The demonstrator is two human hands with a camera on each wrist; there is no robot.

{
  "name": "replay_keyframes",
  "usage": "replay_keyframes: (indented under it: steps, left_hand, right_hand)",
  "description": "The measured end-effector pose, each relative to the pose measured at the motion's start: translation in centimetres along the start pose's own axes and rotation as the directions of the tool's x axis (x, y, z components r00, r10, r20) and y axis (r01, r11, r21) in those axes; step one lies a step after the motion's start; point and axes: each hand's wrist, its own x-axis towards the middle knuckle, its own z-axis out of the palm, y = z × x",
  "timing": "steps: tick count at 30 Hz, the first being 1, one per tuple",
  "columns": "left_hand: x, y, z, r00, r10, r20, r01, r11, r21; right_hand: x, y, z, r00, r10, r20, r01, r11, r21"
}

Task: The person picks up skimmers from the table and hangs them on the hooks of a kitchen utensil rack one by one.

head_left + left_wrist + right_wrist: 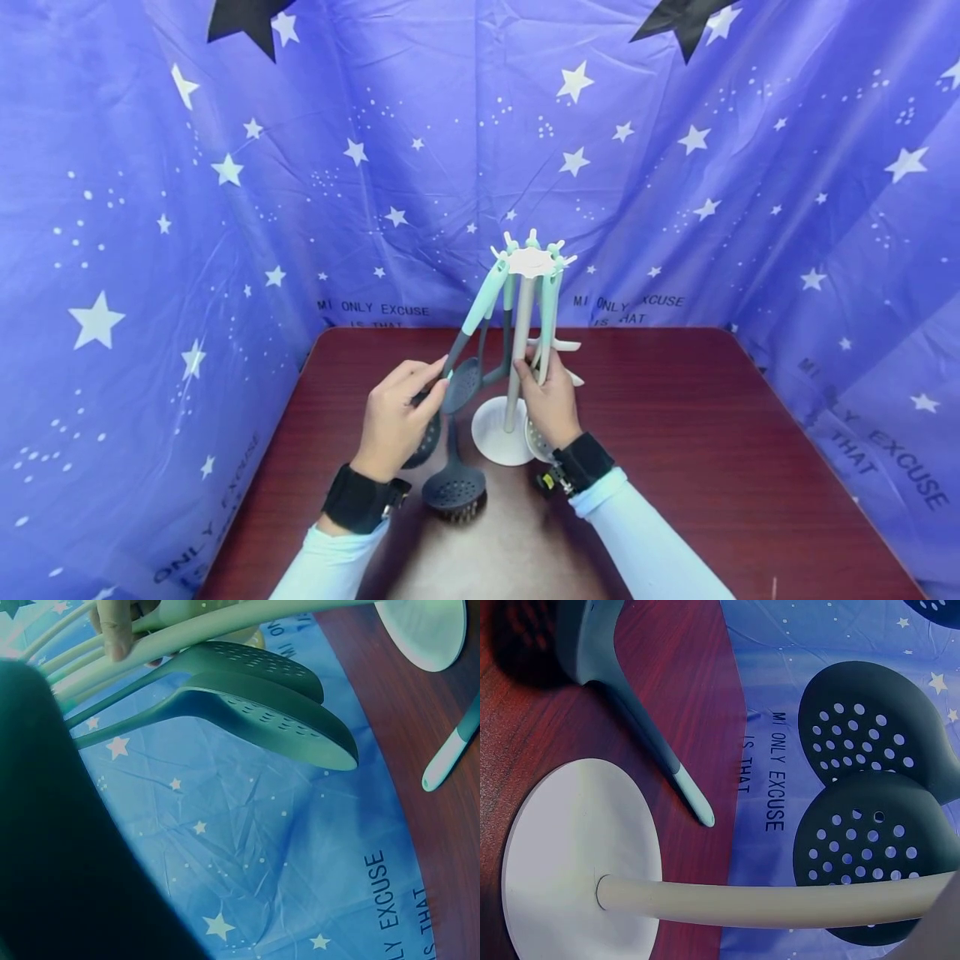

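Note:
A white utensil stand (504,442) stands on the table with mint-handled utensils hanging from its top ring. My left hand (397,417) pinches the dark neck of a hanging skimmer (425,446), its handle tilted out from the ring; the hand partly covers its perforated head. Beside it hangs another dark perforated skimmer (462,385). My right hand (553,404) grips the stand's pole (780,901), thumb in front, among pale utensils hanging on that side. In the left wrist view two skimmers (277,731) overlap, while a large dark shape near the camera is unclear.
Another dark skimmer (453,487) lies on the table in front of the stand, its mint handle end (695,799) showing in the right wrist view. The dark red table (675,450) is backed by a blue star-patterned cloth (450,167) on three sides.

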Motion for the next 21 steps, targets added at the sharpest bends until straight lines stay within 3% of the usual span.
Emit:
replay_keyframes:
  steps: [14, 21]
  left_hand:
    - [-0.5, -0.3, 0.7, 1.000, 0.013, 0.023, -0.013, 1.000, -0.001]
    - [-0.8, -0.2, 1.1, 0.999, -0.028, 0.036, 0.029, 0.999, -0.027]
  right_hand:
    - [0.0, 0.1, 0.2, 1.000, -0.015, -0.012, 0.015, 1.000, -0.027]
    - [0.1, 0.1, 0.2, 1.000, -0.025, -0.011, 0.024, 1.000, -0.015]
